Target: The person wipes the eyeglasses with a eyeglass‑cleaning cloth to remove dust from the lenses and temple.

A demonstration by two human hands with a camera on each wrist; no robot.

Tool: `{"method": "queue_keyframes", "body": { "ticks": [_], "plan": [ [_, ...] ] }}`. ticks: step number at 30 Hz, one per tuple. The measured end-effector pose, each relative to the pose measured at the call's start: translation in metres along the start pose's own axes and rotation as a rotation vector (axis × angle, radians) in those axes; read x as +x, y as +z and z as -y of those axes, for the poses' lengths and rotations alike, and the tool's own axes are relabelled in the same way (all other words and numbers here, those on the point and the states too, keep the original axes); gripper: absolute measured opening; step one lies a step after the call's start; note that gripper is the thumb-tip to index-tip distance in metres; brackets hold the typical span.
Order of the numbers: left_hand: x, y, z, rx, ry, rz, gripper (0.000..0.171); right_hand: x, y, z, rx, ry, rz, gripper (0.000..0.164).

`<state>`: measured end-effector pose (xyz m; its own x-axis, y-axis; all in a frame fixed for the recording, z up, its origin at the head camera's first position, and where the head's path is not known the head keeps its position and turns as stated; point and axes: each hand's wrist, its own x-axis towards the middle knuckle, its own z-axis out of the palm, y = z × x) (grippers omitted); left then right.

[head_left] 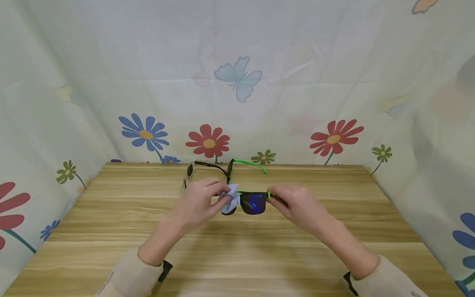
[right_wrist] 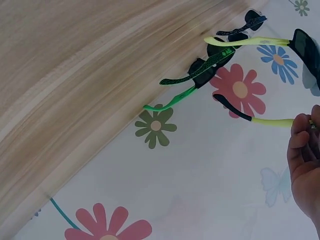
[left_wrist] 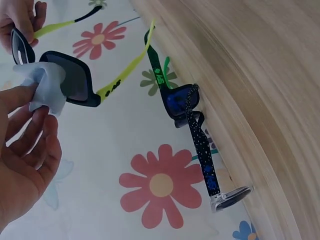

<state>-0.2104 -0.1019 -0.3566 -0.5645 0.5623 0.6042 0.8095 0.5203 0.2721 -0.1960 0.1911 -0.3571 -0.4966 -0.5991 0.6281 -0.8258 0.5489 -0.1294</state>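
A pair of sunglasses with black frame, dark bluish lenses [head_left: 253, 204] and yellow-green temples [left_wrist: 122, 77] is held above the table between both hands. My left hand [head_left: 200, 202] pinches a pale blue cloth [left_wrist: 47, 82] between thumb and fingers, folded over one lens. That lens is mostly hidden by the cloth in the head view. At the other end, my right hand [head_left: 297, 204] grips the frame by its hinge, where a temple begins. In the right wrist view, fingers of the right hand [right_wrist: 306, 165] curl at the yellow-green temple [right_wrist: 272, 121].
Behind the hands, sunglasses with bright green on their temples [head_left: 249, 162] lie on the wooden table [head_left: 237, 255]. Beside them, to the left, are sunglasses with a clear frame [head_left: 185, 181] and dark speckled temples [left_wrist: 202, 155]. A flower-printed curtain [head_left: 297, 99] borders the table.
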Motion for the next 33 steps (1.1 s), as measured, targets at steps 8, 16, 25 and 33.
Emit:
{"method": "queue_keyframes", "body": {
  "ticks": [8, 16, 25, 33],
  "plan": [
    [-0.001, 0.002, -0.002, -0.049, -0.041, 0.096, 0.015, -0.002, 0.002, -0.002, 0.018, -0.052, 0.008, 0.032],
    [-0.002, 0.002, -0.001, -0.064, -0.029, 0.206, 0.017, -0.003, 0.004, -0.002, 0.02, -0.05, 0.013, 0.025],
    [-0.002, 0.007, -0.003, -0.054, 0.06, 0.334, 0.013, -0.003, 0.004, 0.0, -0.008, -0.073, 0.041, 0.027],
    [-0.002, 0.011, -0.004, -0.023, 0.143, 0.336, 0.012, -0.003, 0.004, -0.001, -0.01, -0.055, 0.053, 0.027]
  ]
}}
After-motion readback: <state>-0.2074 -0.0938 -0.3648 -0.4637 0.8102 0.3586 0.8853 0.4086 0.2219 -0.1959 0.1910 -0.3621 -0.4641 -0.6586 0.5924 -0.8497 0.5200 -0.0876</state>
